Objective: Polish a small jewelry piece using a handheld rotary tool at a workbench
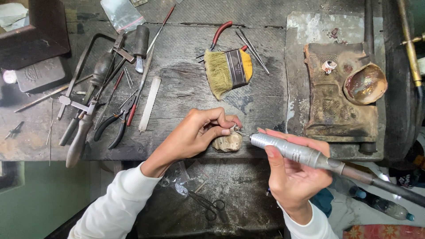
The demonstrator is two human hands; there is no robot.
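My left hand (201, 132) pinches a tiny metal piece (233, 129) between thumb and fingertips, resting it on a worn wooden bench peg (227, 143) at the bench's front edge. My right hand (292, 177) grips a silver rotary handpiece (287, 149), whose thin bit touches the small piece from the right. A dark flexible shaft (389, 185) runs from the handpiece off to the lower right. Both sleeves are white.
On the dark workbench (186, 88) lie a yellow brush (228, 68), red-handled pliers (217, 37), a saw frame (88, 57), black pliers (113, 126), files and gravers at left. A rusty block (336, 102) with a shell-like dish (364, 84) sits right. Scissors (208, 204) lie on the lower tray.
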